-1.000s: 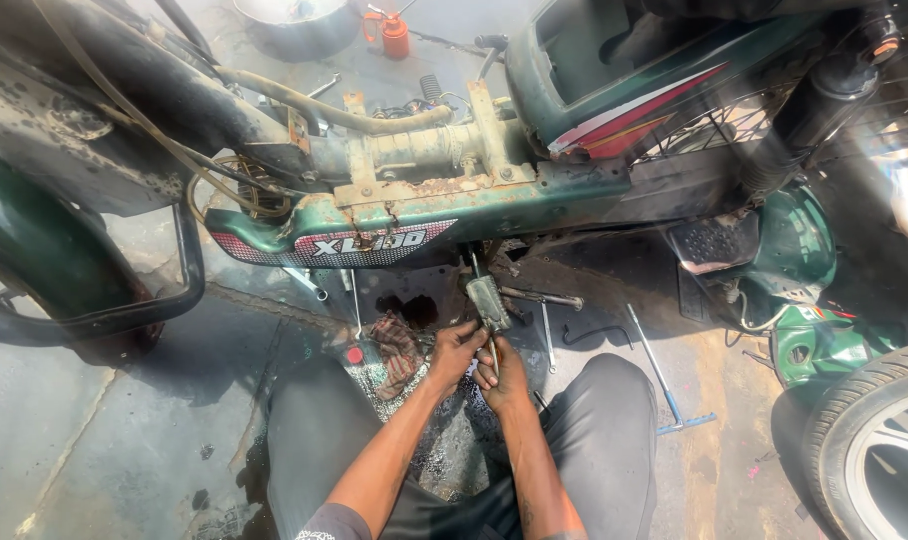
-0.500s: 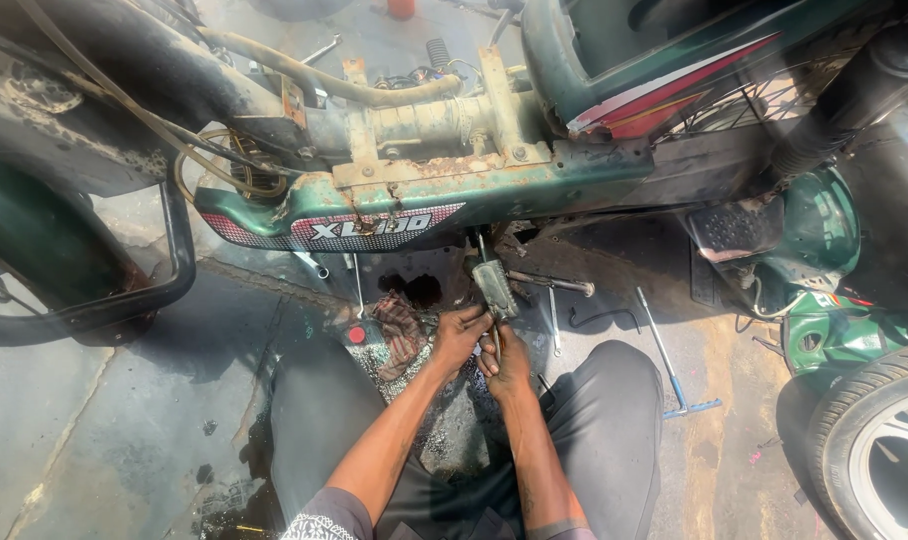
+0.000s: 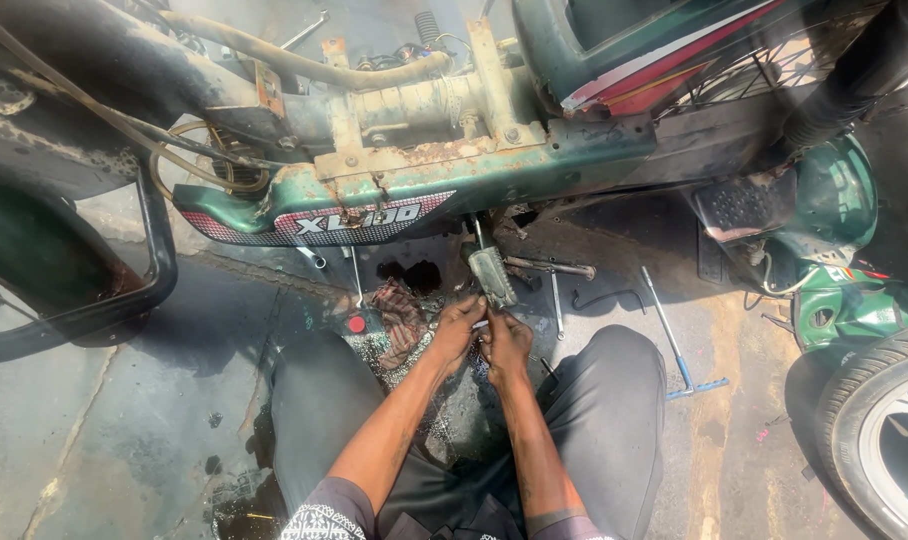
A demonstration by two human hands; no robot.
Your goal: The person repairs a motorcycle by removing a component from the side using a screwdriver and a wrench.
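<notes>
I sit on the ground before a stripped green moped frame point(image 3: 394, 190), its rusty engine bay bare. My left hand point(image 3: 458, 326) and my right hand point(image 3: 505, 343) meet close together just below the frame, pinching a small metal part between their fingertips. Right above them hangs a grey ribbed foot pedal point(image 3: 492, 275) on a thin rod. What exactly the fingers hold is too small to tell. A greasy rag point(image 3: 402, 318) and a small red cap point(image 3: 356, 324) lie left of my left hand.
A blue-tipped T-handle wrench point(image 3: 672, 345) and a rusty bar point(image 3: 551, 266) lie on the oily concrete to the right. Green body panels point(image 3: 842, 300) and a tyre point(image 3: 879, 420) sit at far right. A black crash guard point(image 3: 154, 270) curves at left.
The view has shifted downward and closer to the frame. My hands stay together under the pedal with little movement.
</notes>
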